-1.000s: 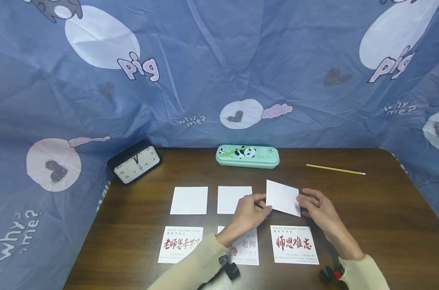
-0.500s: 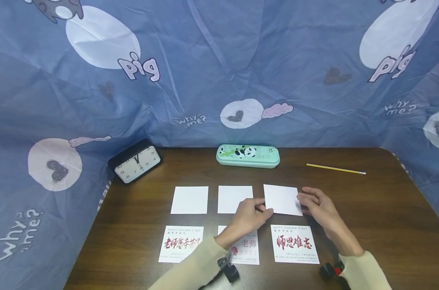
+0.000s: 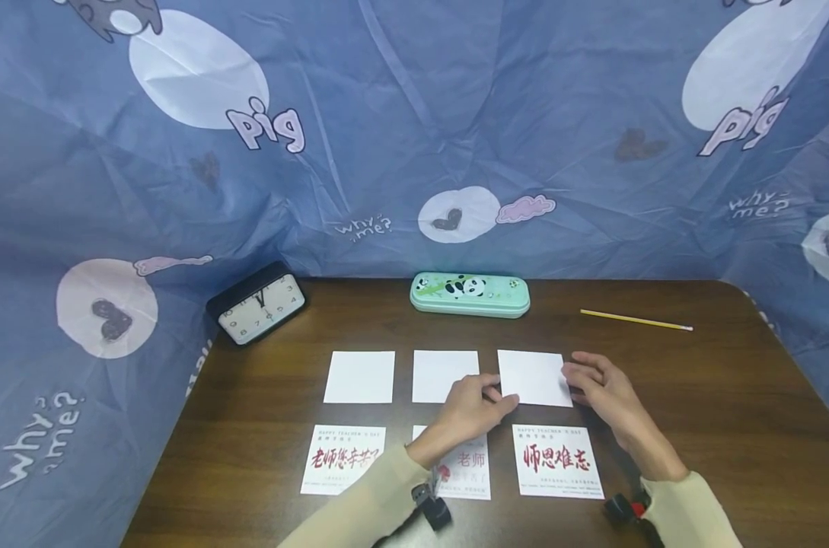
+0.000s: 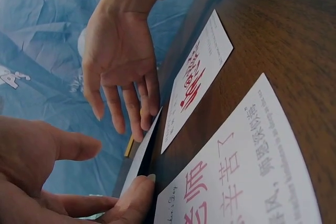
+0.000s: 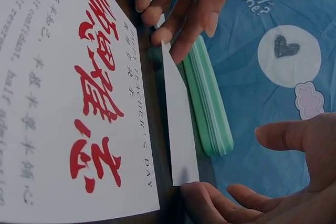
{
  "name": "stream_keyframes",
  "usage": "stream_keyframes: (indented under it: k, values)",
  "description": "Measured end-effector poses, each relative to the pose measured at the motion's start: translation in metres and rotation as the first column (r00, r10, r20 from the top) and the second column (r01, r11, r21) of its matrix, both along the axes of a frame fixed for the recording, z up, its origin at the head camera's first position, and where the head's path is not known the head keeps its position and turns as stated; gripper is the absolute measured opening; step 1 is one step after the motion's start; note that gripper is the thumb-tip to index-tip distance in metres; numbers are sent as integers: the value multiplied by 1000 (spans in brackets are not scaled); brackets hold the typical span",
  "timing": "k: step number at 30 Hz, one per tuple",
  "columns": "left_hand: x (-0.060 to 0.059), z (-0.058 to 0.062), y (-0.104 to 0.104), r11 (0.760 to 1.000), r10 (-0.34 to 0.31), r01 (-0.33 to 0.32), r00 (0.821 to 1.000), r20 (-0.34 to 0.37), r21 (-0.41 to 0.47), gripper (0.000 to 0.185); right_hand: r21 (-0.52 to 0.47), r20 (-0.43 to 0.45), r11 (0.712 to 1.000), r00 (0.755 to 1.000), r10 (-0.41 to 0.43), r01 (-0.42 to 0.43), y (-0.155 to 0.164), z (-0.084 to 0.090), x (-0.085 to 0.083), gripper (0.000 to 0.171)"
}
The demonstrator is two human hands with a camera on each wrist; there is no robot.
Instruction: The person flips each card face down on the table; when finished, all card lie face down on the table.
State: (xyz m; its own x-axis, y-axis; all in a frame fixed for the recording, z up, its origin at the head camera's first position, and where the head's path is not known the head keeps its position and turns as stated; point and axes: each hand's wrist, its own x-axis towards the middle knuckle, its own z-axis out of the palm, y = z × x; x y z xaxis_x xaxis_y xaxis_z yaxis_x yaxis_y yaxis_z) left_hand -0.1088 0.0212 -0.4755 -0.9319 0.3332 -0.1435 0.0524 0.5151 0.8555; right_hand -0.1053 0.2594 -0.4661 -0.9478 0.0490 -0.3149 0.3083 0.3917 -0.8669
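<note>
In the head view a blank white card (image 3: 534, 378) is flat at the right end of the back row. My left hand (image 3: 470, 407) has its fingertips right at this card's left edge and near-left corner. At the opposite edge are the fingertips of my right hand (image 3: 602, 388). The right wrist view shows the right thumb (image 5: 283, 135) apart from the card while the lower fingers touch its corner. Two more blank cards, one left (image 3: 359, 377) and one middle (image 3: 441, 373), share the row; the left hand overlaps the middle one.
Printed cards with red characters lie nearer: a left one (image 3: 339, 457), a middle one (image 3: 472, 464) partly hidden by the left forearm, and a right one (image 3: 556, 460). Behind are a clock (image 3: 259, 304), a green panda pencil case (image 3: 469, 295) and a yellow pencil (image 3: 636, 320) before a blue curtain (image 3: 359, 152).
The right-hand blank card was tilted between the hands one second ago; it has levelled and come down to the table. Both hands have stayed almost in place.
</note>
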Motion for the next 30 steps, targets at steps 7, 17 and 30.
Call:
stream_keyframes:
  k: [7,17,30]
  values:
    - [3,3,-2,1000,-4,4,1000,-23,-5,57,10,-6,1000,1000,6,-6,-1,5,2,65]
    - [13,10,-28,988,-10,12,1000,-13,152,50,19,-63,997,996,70,-69,-20,16,7,62]
    - [34,19,-114,989,114,-108,992,-58,105,41,-78,-71,972,974,215,-220,-82,20,17,55]
